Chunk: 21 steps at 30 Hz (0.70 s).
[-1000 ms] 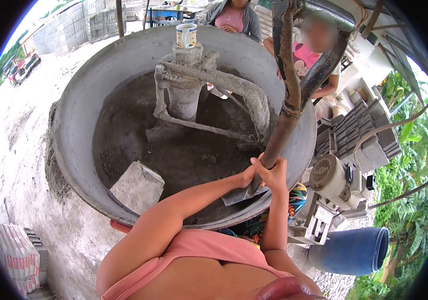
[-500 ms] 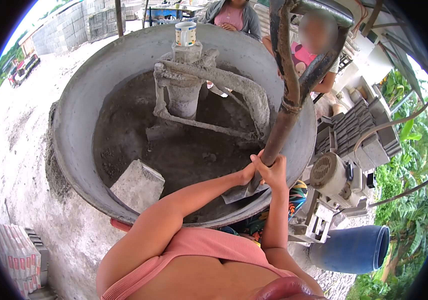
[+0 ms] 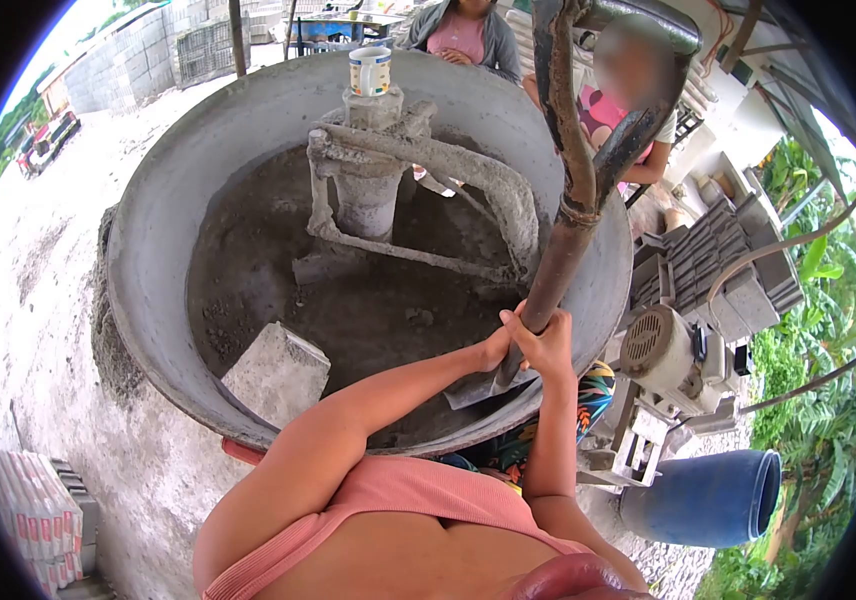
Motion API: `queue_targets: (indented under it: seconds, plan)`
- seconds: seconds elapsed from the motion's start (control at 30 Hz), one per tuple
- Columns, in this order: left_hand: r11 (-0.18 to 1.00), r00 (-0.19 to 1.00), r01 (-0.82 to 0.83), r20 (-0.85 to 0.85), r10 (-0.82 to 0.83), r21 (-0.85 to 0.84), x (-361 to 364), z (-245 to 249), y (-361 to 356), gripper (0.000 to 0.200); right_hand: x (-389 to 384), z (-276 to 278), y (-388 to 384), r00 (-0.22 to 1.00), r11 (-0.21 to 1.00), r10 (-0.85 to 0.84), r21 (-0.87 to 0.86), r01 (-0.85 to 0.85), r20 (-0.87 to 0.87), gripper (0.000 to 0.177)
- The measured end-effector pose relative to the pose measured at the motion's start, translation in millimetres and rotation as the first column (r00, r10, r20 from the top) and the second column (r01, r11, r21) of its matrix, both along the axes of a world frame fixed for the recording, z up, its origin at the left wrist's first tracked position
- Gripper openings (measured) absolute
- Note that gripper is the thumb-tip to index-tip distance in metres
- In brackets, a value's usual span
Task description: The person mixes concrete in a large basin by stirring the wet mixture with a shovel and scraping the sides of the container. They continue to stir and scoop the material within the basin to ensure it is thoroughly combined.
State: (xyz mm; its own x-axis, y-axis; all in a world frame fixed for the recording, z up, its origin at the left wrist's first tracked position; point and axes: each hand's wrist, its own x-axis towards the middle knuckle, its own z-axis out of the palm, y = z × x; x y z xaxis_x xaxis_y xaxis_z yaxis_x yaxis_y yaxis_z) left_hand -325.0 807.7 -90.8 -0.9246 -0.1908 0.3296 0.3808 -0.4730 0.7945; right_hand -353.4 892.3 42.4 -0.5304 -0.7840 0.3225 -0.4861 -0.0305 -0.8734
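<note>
Both my hands are wrapped round the lower part of a metal shovel handle [image 3: 560, 262]. My left hand [image 3: 497, 346] is on its left side, my right hand [image 3: 546, 345] on its right, fingers closed and touching. The shovel blade [image 3: 483, 390] rests low inside the near right of a big round mixing pan [image 3: 163, 200]. Grey mix [image 3: 358, 320] covers the pan's floor. At the pan's middle stands a cement-crusted mixer hub with arms [image 3: 428, 150], topped by a patterned mug [image 3: 370, 72]. A concrete block [image 3: 276, 372] leans by the near left rim.
Two people stand beyond the pan, one in a grey jacket [image 3: 503, 45], one in a pink top [image 3: 600, 108] at the right. A motor [image 3: 654, 343], a blue barrel [image 3: 698, 498] and stacked blocks [image 3: 703, 250] are right. Stacked bags [image 3: 33, 500] lie lower left.
The view has shifted very slightly. Both hands keep the same hold on the shovel, whose upper end appears a little further left.
</note>
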Motion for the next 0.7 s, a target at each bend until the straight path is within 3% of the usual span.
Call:
queue_targets:
  seconds: [0.7]
  plan:
    - [0.996,0.997,0.064,0.038,-0.066,0.055,-4.0,-8.8,-1.8,0.041,-1.2,0.9,1.6,1.0,1.0,0.001,0.021,-0.001,0.011,0.022]
